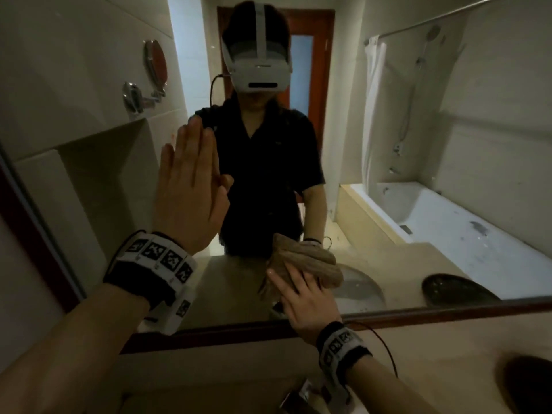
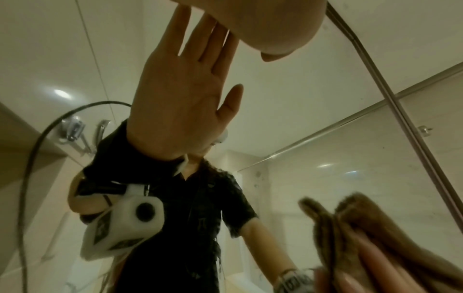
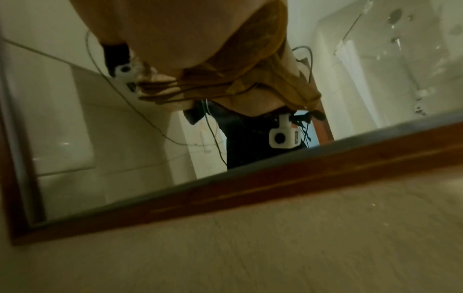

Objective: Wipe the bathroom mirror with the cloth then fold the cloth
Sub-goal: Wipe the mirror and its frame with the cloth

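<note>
right hand (image 1: 301, 297) flat, half covering cloth (image 1: 316, 261); left hand (image 1: 191, 186) flat on mirror (image 1: 448, 144).

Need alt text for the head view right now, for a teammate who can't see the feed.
The right hand presses a bunched brown cloth flat-fingered against the lower part of a wood-framed bathroom mirror, while the left hand lies flat, fingers straight, on the glass higher up. The mirror reflects the person in a white headset and a bathtub.
</note>
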A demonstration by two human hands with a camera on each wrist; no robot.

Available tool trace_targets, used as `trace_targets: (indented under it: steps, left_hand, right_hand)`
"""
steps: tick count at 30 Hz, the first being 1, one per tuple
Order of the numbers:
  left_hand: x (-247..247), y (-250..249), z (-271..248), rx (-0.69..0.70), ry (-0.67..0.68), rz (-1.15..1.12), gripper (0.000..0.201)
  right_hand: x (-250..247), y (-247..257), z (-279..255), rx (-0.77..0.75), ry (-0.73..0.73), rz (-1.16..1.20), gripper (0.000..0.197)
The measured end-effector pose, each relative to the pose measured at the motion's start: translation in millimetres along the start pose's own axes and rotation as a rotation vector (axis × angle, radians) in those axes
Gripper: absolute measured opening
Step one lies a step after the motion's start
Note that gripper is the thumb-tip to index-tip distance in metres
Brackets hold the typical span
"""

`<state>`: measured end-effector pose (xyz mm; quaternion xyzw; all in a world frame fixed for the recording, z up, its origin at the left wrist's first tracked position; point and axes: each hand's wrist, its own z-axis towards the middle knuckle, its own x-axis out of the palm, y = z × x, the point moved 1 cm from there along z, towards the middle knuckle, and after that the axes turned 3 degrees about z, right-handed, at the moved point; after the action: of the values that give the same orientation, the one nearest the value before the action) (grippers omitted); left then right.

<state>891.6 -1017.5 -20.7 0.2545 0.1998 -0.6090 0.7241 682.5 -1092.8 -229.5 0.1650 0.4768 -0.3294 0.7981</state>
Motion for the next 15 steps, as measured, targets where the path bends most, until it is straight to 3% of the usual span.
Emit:
trace_targets:
  steps: [3, 6, 11, 13, 15]
  left_hand:
    - [12, -15, -20, 0.035, 0.028, -0.028, 0.075]
    - [36, -36, -53, 0.094, 0.129, -0.053, 0.076]
    - [55, -62, -79, 0.03, 0.211, -0.054, 0.076]
    - [57, -66, -78, -0.005, 0.216, -0.051, 0.078]
    - [59, -67, -78, -0.014, 0.208, -0.052, 0.079]
  right_hand:
    - [-25, -9, 13, 0.001, -0.06, -0.001, 0.071]
    - [-83, -25, 59, 0.023, -0.276, -0.049, 0.063]
    - [-187, -50, 127, 0.097, -0.566, -0.086, 0.061]
    - [-185, -51, 128, 0.11, -0.59, -0.105, 0.06]
    - [-152, -47, 111, 0.083, -0.543, -0.103, 0.061]
